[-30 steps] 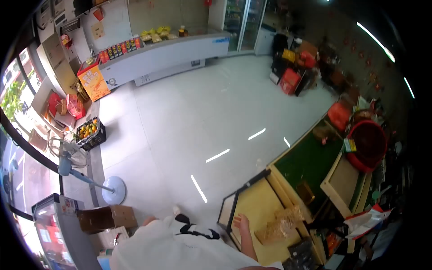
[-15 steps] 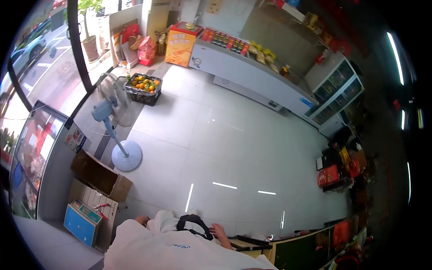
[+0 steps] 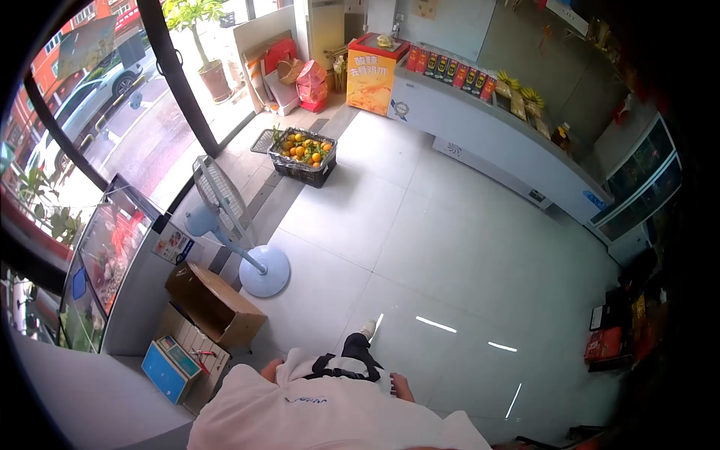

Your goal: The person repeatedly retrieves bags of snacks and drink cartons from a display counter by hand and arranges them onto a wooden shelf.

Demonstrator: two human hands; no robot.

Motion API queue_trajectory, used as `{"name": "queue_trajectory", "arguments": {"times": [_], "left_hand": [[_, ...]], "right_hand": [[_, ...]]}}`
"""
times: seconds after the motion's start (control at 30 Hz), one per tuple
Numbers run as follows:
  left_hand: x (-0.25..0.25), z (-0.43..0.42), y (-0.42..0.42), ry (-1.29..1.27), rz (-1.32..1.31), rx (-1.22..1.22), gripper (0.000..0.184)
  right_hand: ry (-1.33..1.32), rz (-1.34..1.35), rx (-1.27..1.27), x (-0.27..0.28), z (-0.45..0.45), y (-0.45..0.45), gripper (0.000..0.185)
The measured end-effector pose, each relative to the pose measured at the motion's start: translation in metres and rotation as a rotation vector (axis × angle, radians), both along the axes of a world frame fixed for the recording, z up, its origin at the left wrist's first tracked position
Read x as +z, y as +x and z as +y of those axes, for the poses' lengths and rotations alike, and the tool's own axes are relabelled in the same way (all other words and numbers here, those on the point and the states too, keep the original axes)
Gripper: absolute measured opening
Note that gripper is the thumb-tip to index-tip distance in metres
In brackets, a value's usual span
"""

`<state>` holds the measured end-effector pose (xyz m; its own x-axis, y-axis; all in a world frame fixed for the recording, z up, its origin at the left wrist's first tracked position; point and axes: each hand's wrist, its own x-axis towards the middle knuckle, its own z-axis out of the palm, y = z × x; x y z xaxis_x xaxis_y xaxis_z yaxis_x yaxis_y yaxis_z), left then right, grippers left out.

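The right hand [image 3: 402, 388] has shifted beside the shirt [image 3: 330, 416], opposite the left hand [image 3: 271, 370]; whether either grip is closed cannot be told.

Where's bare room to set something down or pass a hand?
Widest: tiled floor between the fan, the long freezer and the red box. Smaller: pale counter beside the blue box. Crowded: the corner where carton, blue box and glass case bunch up.
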<state>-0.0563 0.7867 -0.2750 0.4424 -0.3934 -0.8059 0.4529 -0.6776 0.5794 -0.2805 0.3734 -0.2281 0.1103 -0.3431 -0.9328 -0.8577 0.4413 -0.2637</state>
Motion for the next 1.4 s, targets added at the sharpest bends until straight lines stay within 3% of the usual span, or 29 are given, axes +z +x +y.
{"name": "queue_trajectory", "arguments": {"times": [0.1,0.23,0.27,0.3,0.33,0.43,0.47,0.57,0.6,0.63,0.7,0.73,0.8,0.83,1.0,1.17,1.3,1.4], "left_hand": [[-0.033,-0.044,0.059,0.001,0.053,0.081,0.046],[0.032,-0.102,0.105,0.281,-0.057,-0.022,0.053],[0.054,-0.114,0.111,0.387,0.097,-0.033,0.050],[0.037,-0.108,0.111,0.306,0.270,0.116,0.037],[0.028,-0.107,0.107,0.097,0.424,0.182,0.035],[0.055,-0.139,0.135,0.095,0.530,0.010,0.038],[0.075,-0.150,0.151,-0.130,0.338,-0.133,0.040],[0.125,-0.207,0.193,-0.195,0.210,-0.101,0.051],[0.148,-0.238,0.213,-0.144,0.301,-0.041,0.054],[0.138,-0.251,0.228,-0.157,0.313,-0.045,0.054],[0.107,-0.290,0.255,-0.326,-0.241,0.037,0.058],[0.085,-0.307,0.261,-0.348,-0.216,0.038,0.058],[0.047,-0.340,0.278,-0.324,-0.274,0.404,0.055],[0.047,-0.355,0.297,-0.292,-0.261,0.439,0.055],[0.079,-0.401,0.378,-0.247,-0.254,0.215,0.053],[0.111,-0.490,0.443,-0.346,-0.294,0.104,0.052],[0.127,-0.542,0.479,-0.361,-0.323,0.046,0.051],[0.137,-0.551,0.496,-0.310,-0.353,0.019,0.050]], "right_hand": [[0.046,-0.159,-0.052,-0.001,-0.058,0.048,0.040],[-0.056,-0.273,-0.079,0.011,-0.145,0.115,0.039],[-0.075,-0.307,-0.094,0.016,-0.163,0.128,0.039],[-0.086,-0.330,-0.109,0.025,-0.179,0.142,0.038],[-0.097,-0.352,-0.123,0.033,-0.194,0.151,0.038],[-0.132,-0.366,-0.106,0.037,-0.231,0.164,0.039],[-0.139,-0.344,-0.094,0.035,-0.239,0.168,0.039],[-0.115,-0.157,-0.149,0.024,-0.255,0.162,0.039],[-0.085,-0.083,-0.160,0.020,-0.257,0.158,0.038],[-0.058,-0.018,-0.177,0.017,-0.259,0.158,0.037],[-0.016,0.053,-0.177,0.024,-0.255,0.159,0.036],[0.018,-0.009,-0.149,0.023,-0.258,0.159,0.043],[-0.029,-0.051,0.010,0.019,-0.265,0.172,0.042],[-0.061,-0.067,0.095,0.019,-0.266,0.182,0.042],[-0.248,-0.182,0.348,0.012,-0.289,0.241,0.041],[-0.419,-0.399,0.407,-0.001,-0.326,0.305,0.041],[-0.271,-0.156,0.243,0.036,-0.342,0.356,0.035],[-0.193,-0.100,0.153,0.019,-0.362,0.366,0.035]]}}
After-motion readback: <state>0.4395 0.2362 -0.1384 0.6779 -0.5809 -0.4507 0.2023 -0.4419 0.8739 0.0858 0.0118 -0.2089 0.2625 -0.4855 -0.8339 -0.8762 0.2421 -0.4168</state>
